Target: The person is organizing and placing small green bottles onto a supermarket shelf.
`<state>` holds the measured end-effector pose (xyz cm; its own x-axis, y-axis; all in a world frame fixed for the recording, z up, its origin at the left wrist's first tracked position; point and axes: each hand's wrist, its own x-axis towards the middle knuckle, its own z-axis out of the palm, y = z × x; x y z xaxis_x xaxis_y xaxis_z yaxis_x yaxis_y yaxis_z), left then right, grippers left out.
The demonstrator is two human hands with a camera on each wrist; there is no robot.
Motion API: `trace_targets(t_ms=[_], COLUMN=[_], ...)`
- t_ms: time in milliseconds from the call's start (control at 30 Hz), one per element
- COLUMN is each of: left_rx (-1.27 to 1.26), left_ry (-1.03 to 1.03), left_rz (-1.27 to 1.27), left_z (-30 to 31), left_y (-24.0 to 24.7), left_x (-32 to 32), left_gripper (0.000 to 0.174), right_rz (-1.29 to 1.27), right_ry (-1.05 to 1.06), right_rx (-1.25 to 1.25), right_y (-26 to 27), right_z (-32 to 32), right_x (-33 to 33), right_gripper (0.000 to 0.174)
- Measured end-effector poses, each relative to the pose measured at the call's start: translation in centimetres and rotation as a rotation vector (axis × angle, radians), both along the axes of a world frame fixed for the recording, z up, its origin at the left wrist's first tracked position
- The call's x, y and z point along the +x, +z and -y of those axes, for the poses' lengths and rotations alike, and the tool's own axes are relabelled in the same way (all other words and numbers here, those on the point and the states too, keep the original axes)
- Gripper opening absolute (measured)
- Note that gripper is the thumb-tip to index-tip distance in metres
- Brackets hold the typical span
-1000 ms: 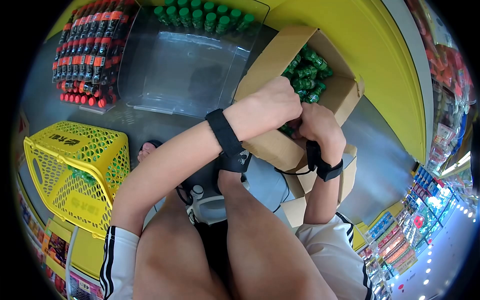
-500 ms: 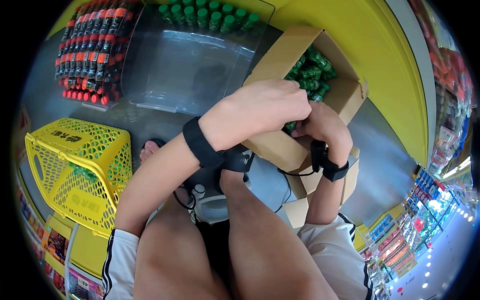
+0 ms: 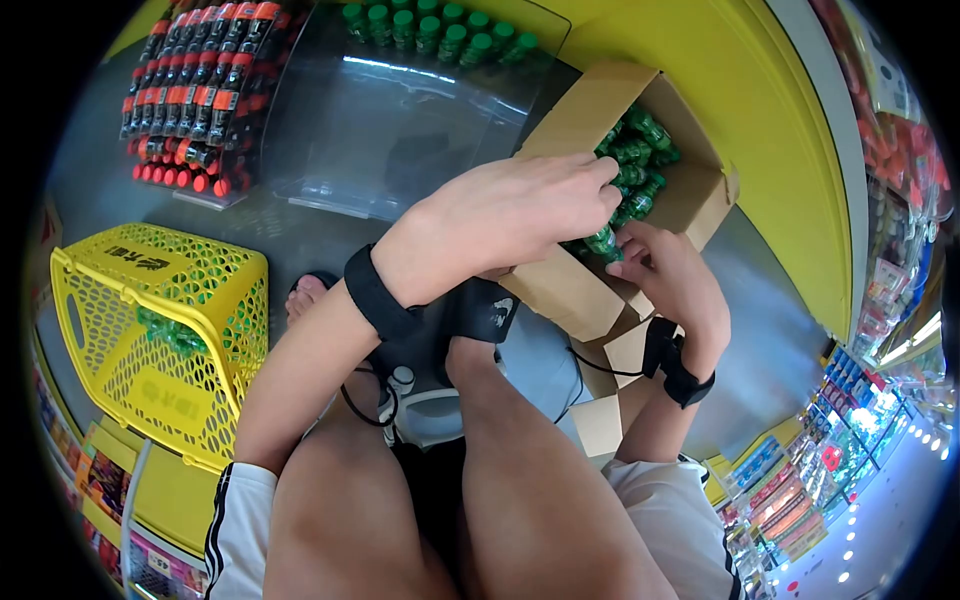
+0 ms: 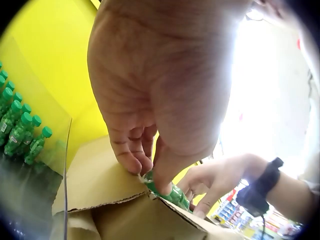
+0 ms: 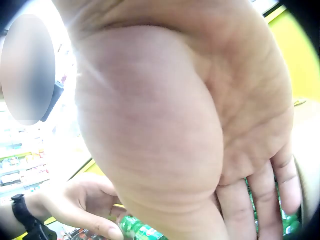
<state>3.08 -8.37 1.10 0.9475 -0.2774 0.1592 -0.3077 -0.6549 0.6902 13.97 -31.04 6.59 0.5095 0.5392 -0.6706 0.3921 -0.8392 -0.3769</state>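
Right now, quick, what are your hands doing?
Left hand: pinches a green bottle.
Right hand: open, empty, at the cardboard box.

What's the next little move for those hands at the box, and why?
Probably lift the bottle clear of the box: the left hand pinches it right at the box's edge, and the right hand lies open beside it, holding nothing.

Yellow basket (image 3: 150, 395), red-capped bottles (image 3: 190, 95)
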Motion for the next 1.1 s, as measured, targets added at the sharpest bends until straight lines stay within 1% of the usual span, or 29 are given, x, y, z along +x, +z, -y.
trace_targets(t_ms=[33, 100, 133, 200, 300, 367, 433, 500, 667, 767, 833, 867, 1000, 1100], left_rx=[0.0, -0.037, -0.036, -0.173, -0.155, -0.169, -0.184, -0.325, -0.346, -0.327, -0.31, -0.321, -0.343, -0.34], left_ry=[0.003, 0.004, 0.006, 0.025, 0.028, 0.037, 0.045, 0.06, 0.108, 0.157, 0.193, 0.205, 0.256, 0.289], left_rz=[0.001, -0.1, -0.098, -0.152, -0.072, -0.083, -0.097, -0.049, 0.009, 0.046, 0.073, 0.055, 0.03, -0.017], left_z=[-0.3, -1.1, -1.3, -1.6, -1.5, -1.7, -2.0, -2.5, -4.2, -5.4, -6.4, -6.9, -8.2, -8.5], left_y=[0.1, 0.4, 0.2, -0.2, -0.5, -0.3, -0.3, -0.6, -0.5, -0.7, -1.1, -1.5, -3.2, -4.1], left_x=[-0.2, -0.5, -0.6, -0.9, -1.1, -1.2, -1.3, -1.5, -2.0, -2.4, -2.4, -2.5, -3.1, -3.4], left_gripper=[0.034, 0.043, 0.043, 0.046, 0.047, 0.045, 0.042, 0.038, 0.035, 0.035, 0.034, 0.035, 0.037, 0.037], right_rz=[0.018, 0.052, 0.085, 0.114, 0.191, 0.241, 0.235, 0.245, 0.3, 0.377, 0.407, 0.44, 0.418, 0.479], right_ry=[-0.008, -0.011, -0.017, -0.001, 0.012, 0.014, -0.051, -0.042, -0.034, -0.025, -0.082, -0.082, -0.094, -0.078], right_rx=[0.022, 0.039, 0.056, 0.05, 0.061, 0.079, 0.121, 0.122, 0.17, 0.239, 0.283, 0.345, 0.402, 0.373], right_y=[0.2, 0.7, 1.0, 1.5, 2.0, 2.4, 2.8, 3.2, 3.8, 4.0, 4.0, 3.9, 3.7, 3.2], right_z=[0.0, -0.5, -0.7, -1.0, -0.9, -1.0, -1.2, -1.9, -4.1, -5.6, -7.1, -7.7, -10.0, -11.8], right_x=[-0.3, -1.0, -1.3, -1.6, -2.0, -2.2, -2.5, -2.6, -3.1, -3.9, -4.6, -5.0, -5.8, -6.0], right_gripper=[0.032, 0.03, 0.029, 0.027, 0.025, 0.024, 0.024, 0.024, 0.022, 0.022, 0.022, 0.023, 0.023, 0.022])
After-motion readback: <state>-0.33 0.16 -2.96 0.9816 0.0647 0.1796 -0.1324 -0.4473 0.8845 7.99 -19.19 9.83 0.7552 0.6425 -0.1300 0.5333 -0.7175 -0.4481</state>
